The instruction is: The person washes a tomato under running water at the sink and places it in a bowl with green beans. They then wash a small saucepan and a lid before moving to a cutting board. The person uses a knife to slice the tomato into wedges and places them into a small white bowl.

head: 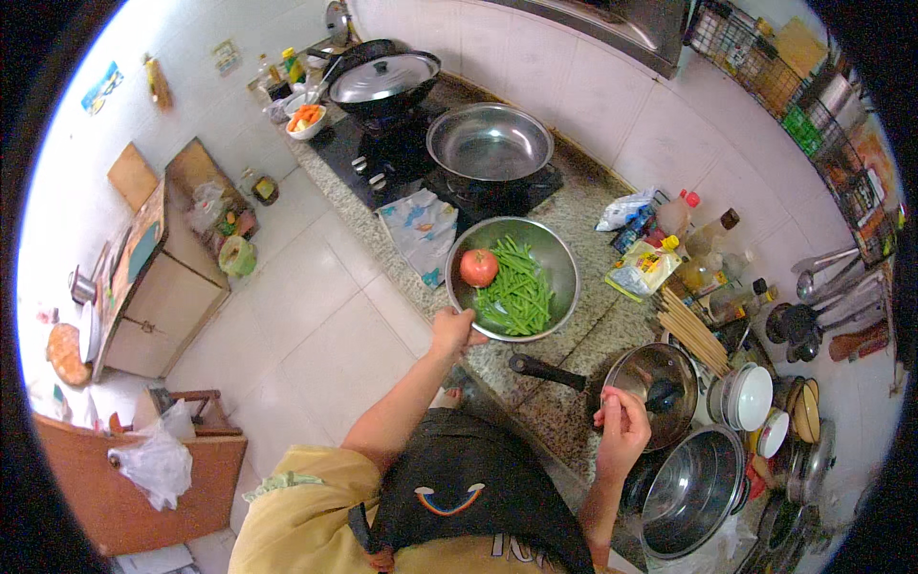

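Note:
My left hand grips the near-left rim of a stainless steel bowl, thumb over the edge. Inside the bowl, cut green beans fill the right side and a tomato rests at the left. Over the near-left edge of a lidded frying pan with a black handle, my right hand is raised with its fingers curled together. Nothing shows between those fingers.
A wok with a metal lid and a wide steel pan sit on the black gas hob. A patterned cloth lies on the granite counter's edge. Bottles, chopsticks, bowls and a large pot crowd the right.

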`<state>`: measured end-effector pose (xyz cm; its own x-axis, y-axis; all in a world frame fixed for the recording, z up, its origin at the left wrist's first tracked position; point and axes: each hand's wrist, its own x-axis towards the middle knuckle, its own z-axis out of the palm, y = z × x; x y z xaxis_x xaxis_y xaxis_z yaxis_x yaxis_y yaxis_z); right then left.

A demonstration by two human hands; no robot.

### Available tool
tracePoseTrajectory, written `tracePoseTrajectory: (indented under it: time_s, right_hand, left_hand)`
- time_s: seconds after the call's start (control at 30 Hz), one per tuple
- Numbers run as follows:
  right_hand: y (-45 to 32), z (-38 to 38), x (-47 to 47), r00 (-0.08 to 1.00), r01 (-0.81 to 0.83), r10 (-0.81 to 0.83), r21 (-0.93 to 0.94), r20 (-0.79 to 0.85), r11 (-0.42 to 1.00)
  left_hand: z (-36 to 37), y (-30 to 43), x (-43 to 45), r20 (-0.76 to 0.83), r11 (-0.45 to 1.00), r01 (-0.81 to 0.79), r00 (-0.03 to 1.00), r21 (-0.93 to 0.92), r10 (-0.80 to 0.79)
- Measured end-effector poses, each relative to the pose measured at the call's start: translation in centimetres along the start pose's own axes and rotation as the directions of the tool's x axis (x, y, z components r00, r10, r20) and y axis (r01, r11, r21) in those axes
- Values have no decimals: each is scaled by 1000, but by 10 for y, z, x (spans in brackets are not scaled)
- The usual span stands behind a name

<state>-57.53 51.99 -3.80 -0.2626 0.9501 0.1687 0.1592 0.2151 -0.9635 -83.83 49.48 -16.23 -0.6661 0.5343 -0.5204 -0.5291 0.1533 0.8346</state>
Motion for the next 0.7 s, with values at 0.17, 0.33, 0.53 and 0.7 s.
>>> tracePoseTrajectory:
  time_s: [0.17, 0.33, 0.53, 0.7]
  right_hand:
    - [10, 4, -5, 996, -18, 15, 40, 83, 999]
    - [23, -3, -11, 991, -42, 37, 35, 129, 999]
    - [15, -16, -16, 990, -82, 83, -15, 111, 997]
    - [20, -23, -25, 997, -37, 40, -39, 64, 999]
  left_hand:
    - [-5, -21, 7, 197, 931, 300, 945, -208, -261]
    - [5, -31, 21, 266, 900, 336, 927, -278, -264]
    - [13, -28, 14, 155, 929, 225, 970, -295, -186]
    - [0, -10, -7, 132, 951, 36, 991, -308, 5]
